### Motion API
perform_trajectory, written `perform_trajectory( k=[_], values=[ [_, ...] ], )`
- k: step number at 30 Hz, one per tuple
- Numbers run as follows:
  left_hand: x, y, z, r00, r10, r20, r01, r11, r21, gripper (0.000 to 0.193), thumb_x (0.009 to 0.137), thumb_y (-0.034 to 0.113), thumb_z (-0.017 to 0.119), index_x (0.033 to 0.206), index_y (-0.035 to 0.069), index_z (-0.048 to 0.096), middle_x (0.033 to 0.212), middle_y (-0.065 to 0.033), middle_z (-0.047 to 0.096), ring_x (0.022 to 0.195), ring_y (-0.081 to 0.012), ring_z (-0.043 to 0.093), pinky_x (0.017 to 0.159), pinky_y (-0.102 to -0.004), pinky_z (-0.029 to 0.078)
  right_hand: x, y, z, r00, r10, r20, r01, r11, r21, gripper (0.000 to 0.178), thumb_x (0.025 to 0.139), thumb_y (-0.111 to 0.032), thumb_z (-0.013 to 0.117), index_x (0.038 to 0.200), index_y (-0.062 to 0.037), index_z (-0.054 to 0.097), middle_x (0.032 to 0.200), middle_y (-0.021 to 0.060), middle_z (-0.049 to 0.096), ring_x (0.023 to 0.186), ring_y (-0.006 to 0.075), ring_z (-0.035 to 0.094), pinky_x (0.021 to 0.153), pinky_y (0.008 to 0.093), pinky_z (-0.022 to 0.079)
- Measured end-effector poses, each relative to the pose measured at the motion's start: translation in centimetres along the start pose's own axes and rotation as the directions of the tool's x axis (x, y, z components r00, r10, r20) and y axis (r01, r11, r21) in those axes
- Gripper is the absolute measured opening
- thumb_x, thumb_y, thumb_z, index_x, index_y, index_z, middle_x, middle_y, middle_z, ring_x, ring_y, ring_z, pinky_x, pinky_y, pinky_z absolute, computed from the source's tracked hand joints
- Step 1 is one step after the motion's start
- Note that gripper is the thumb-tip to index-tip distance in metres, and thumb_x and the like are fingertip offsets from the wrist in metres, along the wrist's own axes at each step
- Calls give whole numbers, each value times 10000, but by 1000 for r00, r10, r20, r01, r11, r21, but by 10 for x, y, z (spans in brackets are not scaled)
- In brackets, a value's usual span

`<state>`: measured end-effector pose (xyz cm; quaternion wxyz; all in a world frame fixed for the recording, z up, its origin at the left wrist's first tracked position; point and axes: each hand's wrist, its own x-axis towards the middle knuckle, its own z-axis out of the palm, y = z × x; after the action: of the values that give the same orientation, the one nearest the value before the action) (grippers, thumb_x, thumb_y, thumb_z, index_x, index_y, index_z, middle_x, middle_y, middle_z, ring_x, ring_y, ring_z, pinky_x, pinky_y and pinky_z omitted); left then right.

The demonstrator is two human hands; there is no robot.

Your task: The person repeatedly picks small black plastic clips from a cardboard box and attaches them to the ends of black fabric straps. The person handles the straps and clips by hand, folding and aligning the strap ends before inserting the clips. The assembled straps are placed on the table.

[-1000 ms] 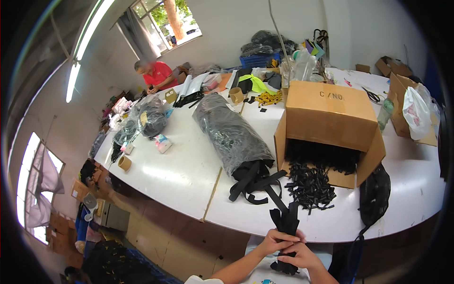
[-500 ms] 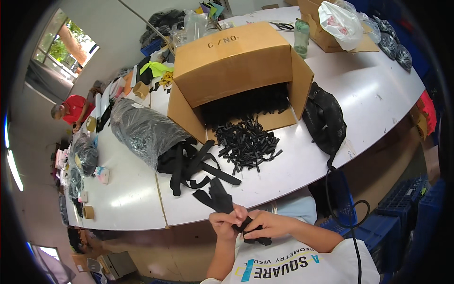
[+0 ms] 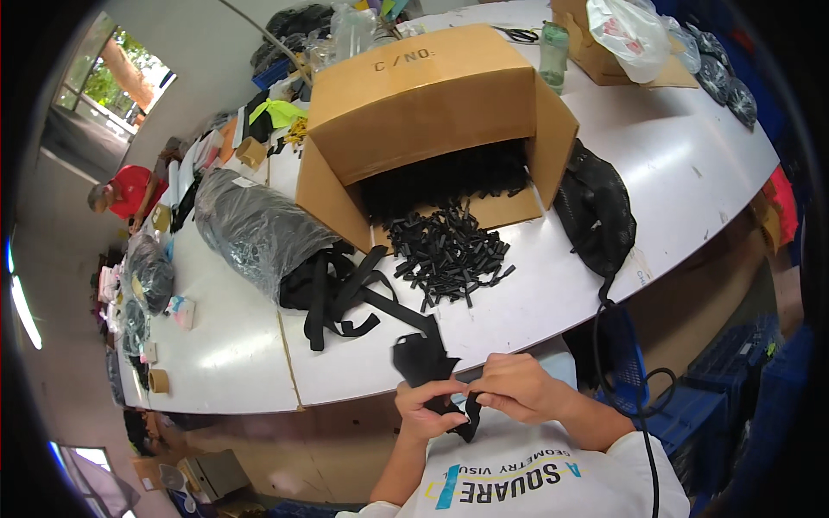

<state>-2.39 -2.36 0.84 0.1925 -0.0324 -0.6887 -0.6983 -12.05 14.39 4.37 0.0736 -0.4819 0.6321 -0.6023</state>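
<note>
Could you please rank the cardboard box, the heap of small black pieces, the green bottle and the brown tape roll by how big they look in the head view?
1. cardboard box
2. heap of small black pieces
3. green bottle
4. brown tape roll

The bottle and the roll look close in size, and the bottle stands farther from the camera, so their order is unsure.

matt black woven strap (image 3: 427, 363), cloth, limp. white table (image 3: 682, 164) smooth, faintly glossy laminate. cardboard box (image 3: 427, 99) plain brown, matt, rough paper. small black pieces (image 3: 449, 255) dull, look like plastic. clear wrinkled plastic bag (image 3: 250, 229), shiny. black mesh bag (image 3: 596, 211), matt cloth.
</note>
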Motion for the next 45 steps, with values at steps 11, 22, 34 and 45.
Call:
perform_trajectory(
  k=[11, 22, 34, 45],
  values=[
    [4, 9, -5, 950, 129, 284, -214, 932, 294, 260, 600, 169, 873, 678, 24, 673, 648, -54, 629, 582, -170, 600, 602, -247, 479, -5, 16, 2, 935, 132, 329, -208, 955, 209, 219, 852, -149, 597, 669, -33, 567, 490, 86, 461, 419, 236, 454, 431, 324, 346],
    [-16, 3, 4, 984, 174, 40, -176, 896, 407, 165, 660, 79, 814, 746, 11, 690, 755, -109, 689, 637, -149, 644, 653, -252, 498, -26, 0, 43, 814, 581, 9, -512, 711, 483, 232, 933, -121, 515, 730, -14, 550, 570, 16, 548, 470, 45, 468, 420, 213, 347],
    [-28, -12, 3, 978, 73, -198, -11, 954, 299, 118, 671, -82, 706, 773, -20, 700, 753, -96, 705, 663, -137, 667, 680, -228, 512, -25, 25, 42, 782, 606, 145, -620, 734, 277, 164, 878, -94, 582, 745, -15, 526, 541, -25, 483, 465, 18, 400, 421, 210, 316],
    [-37, -22, -25, 963, 0, -271, 123, 890, 438, 136, 628, -27, 750, 744, -8, 681, 718, -103, 691, 646, -147, 657, 638, -235, 499, -62, 38, 32, 711, 683, -167, -662, 731, 166, 165, 861, -95, 592, 735, 1, 547, 558, 25, 515, 459, 63, 432, 427, 245, 332]
  ],
)
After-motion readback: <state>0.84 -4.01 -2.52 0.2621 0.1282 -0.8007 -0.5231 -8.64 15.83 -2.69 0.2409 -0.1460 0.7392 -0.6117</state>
